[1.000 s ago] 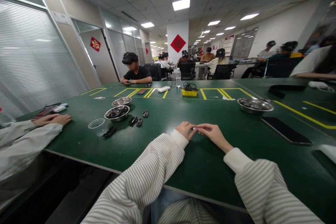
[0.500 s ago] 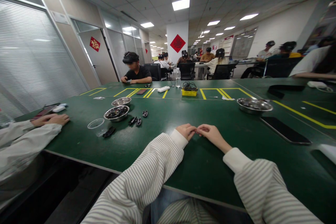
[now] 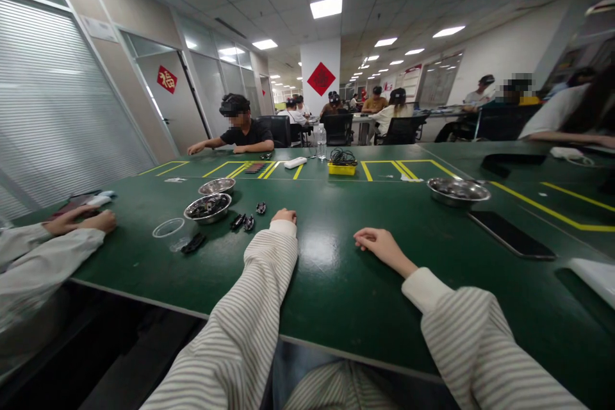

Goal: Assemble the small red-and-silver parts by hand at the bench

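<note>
My left hand (image 3: 284,215) is stretched forward over the green table (image 3: 336,269), just right of a few small black parts (image 3: 248,223). Only its back and knuckles show past the striped cuff, and its fingers are hidden. My right hand (image 3: 379,245) rests on the table about a hand's width to the right, with its fingers curled together. What they hold, if anything, is hidden. A steel bowl (image 3: 207,207) of black parts stands left of the loose parts, with a second steel bowl (image 3: 216,186) behind it.
A clear plastic cup (image 3: 168,228) and another black part (image 3: 195,243) lie at the left. A co-worker's hands (image 3: 86,221) rest at the far left. A steel bowl (image 3: 458,191) and a dark phone (image 3: 512,234) lie at the right. A yellow tray (image 3: 341,168) and a water bottle (image 3: 321,141) stand further back.
My hands, pinched together at the centre before, have parted. The left has reached forward and left toward the black parts. The right stays on the table. The view has tilted a little.
</note>
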Demonstrator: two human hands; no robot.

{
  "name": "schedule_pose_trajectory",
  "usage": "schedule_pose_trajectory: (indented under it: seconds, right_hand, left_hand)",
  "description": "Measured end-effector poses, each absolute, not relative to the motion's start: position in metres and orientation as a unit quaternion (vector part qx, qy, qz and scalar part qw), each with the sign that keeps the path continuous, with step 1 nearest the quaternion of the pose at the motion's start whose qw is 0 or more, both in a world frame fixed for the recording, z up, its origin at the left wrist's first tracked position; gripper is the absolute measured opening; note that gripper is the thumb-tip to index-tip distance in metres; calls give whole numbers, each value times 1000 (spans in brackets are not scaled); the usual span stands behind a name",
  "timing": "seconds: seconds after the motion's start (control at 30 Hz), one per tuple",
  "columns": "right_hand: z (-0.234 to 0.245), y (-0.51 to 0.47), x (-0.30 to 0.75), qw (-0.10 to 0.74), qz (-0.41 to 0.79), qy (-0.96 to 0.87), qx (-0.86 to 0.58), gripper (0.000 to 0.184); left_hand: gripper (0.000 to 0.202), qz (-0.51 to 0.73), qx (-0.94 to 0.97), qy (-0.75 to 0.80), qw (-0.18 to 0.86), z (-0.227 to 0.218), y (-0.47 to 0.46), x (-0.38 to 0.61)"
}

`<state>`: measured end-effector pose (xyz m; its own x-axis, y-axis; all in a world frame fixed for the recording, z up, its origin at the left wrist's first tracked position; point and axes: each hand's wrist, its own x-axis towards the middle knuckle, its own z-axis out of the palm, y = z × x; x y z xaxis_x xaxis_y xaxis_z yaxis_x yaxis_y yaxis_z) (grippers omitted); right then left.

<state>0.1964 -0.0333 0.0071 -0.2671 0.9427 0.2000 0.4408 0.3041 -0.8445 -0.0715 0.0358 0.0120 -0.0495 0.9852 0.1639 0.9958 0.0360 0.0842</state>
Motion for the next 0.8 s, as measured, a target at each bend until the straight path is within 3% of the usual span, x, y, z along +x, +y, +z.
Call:
schedule_pose_trajectory:
  seconds: [0.3,0.47,0.63,0.8]
  right_hand:
    - [10,-35,196,354,332,-728,-484,21]
    - [11,-35,196,349,334,-734,-478,20]
    - [10,-35,196,346,327,-738,-478,20]
    - [9,-33,197,345,323,-745,-472,20]
  left_hand:
    - [36,-68,-627,-776,23,12,33,-69]
    - [27,-61,-602,-796,31,12,28,-67]
    - [23,-127,-680,-716,94,9,27,-71]
    - [16,-151,-723,-672,56,9,29,-66]
